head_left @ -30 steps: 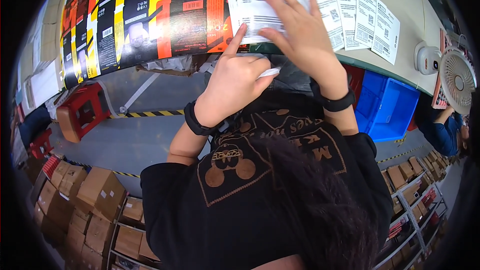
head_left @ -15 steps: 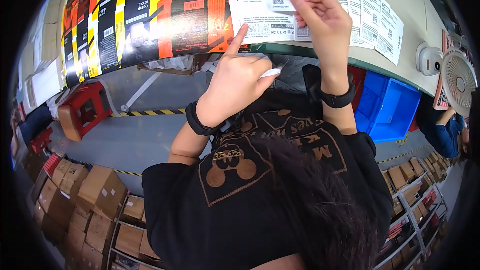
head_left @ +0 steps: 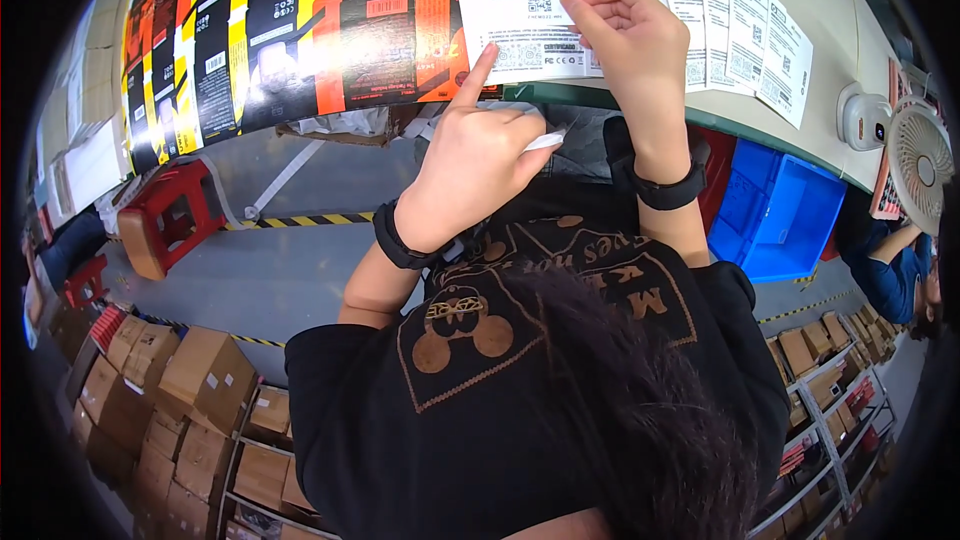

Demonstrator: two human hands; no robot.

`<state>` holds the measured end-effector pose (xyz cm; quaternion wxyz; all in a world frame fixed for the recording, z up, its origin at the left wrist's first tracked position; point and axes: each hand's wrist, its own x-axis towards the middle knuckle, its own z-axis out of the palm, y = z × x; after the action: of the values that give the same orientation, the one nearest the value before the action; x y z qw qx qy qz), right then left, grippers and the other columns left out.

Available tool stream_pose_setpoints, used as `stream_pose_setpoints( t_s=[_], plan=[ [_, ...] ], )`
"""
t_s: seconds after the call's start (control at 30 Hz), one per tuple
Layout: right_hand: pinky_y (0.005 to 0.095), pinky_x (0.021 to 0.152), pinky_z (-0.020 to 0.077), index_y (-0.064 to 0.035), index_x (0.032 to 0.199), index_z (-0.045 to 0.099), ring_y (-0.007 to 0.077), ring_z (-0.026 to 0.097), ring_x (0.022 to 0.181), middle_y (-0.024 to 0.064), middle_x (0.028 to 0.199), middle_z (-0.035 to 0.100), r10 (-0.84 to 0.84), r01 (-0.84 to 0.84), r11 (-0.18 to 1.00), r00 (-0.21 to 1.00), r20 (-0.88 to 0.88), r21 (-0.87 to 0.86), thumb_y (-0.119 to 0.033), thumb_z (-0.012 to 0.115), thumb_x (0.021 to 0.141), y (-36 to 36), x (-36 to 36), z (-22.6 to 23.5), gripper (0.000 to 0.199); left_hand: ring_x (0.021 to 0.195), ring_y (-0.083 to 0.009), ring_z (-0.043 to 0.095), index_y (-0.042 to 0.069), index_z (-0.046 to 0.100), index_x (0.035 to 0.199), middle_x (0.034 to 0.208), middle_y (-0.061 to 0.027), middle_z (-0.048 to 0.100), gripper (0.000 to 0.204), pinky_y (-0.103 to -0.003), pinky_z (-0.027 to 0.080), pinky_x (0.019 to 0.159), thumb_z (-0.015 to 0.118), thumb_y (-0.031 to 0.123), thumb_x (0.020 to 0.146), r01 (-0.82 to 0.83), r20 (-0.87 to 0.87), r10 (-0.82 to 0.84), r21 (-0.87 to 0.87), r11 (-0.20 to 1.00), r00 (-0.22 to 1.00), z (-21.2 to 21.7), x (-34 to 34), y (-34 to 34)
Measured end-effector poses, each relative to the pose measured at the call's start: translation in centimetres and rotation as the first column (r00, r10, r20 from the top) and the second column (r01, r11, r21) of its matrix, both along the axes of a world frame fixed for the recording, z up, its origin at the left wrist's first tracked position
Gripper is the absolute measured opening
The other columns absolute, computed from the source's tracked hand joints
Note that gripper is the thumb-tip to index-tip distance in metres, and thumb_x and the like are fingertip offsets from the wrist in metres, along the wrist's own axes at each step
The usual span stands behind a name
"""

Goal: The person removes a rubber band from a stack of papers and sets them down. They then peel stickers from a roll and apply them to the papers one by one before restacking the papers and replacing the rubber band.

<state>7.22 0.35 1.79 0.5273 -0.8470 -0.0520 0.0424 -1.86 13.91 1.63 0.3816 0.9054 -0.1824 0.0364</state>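
1. Stacked cardboard boxes [head_left: 190, 390] are lying far left, beside a red stool [head_left: 165, 215] on grey floor.
2. Flat yellow-black-orange cartons [head_left: 290, 30] are covering the left part of the surface [head_left: 850, 35].
3. Left hand [head_left: 475, 175] is hovering at the surface edge, index finger extended and touching the white leaflet [head_left: 520, 15]; remaining fingers are curled on a small white piece [head_left: 545, 140].
4. Right hand [head_left: 630, 40] is pinching the leaflet, fingers together on it.
5. More leaflets [head_left: 760, 35] are fanning right; blue bins [head_left: 785, 220] are sitting below the edge; a white fan [head_left: 920, 165] is standing far right.
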Motion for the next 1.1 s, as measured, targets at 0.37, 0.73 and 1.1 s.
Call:
stream_pose_setpoints(
  t_s=[0.37,0.73,1.1],
  plan=[
    [0.0164,0.055,0.0408,0.0028,0.086,0.058,0.0058,0.052,0.057,0.0031,0.067,0.058,-0.143,0.097,0.977,0.958,0.248,0.190,-0.008,0.066,0.077,-1.3,1.1,-0.6,0.016,0.051,-0.0225,0.055,0.004,0.054,0.057,0.051,-0.0077,0.053,0.017,-0.042,0.025,0.105,0.064,0.012,0.069,0.016,-0.010,-0.016,0.022,1.000,1.000,0.1,0.1,-0.1],
    [0.0356,0.086,0.0392,-0.0013,0.126,0.030,0.0266,0.053,0.089,0.0187,0.097,0.052,0.101,0.322,0.840,0.696,0.711,-0.436,0.004,0.062,0.072,-0.2,-0.1,0.8,0.062,0.055,-0.0231,0.057,0.005,0.060,0.064,0.053,-0.0090,0.055,0.012,-0.042,0.024,0.105,0.068,0.012,0.069,0.019,-0.042,-0.016,0.075,0.997,0.999,0.3,0.0,-0.1],
    [0.0143,0.058,0.0449,0.0039,0.084,0.059,0.0046,0.054,0.061,0.0034,0.072,0.060,-0.063,0.038,0.940,0.996,0.065,0.340,-0.005,0.065,0.078,-0.5,0.0,-1.8,0.012,0.055,-0.0224,0.057,0.005,0.060,0.065,0.053,-0.0091,0.055,0.012,-0.041,0.023,0.106,0.068,0.013,0.069,0.005,-0.046,-0.001,0.087,0.996,0.999,0.2,-0.1,-0.1]
  ],
)
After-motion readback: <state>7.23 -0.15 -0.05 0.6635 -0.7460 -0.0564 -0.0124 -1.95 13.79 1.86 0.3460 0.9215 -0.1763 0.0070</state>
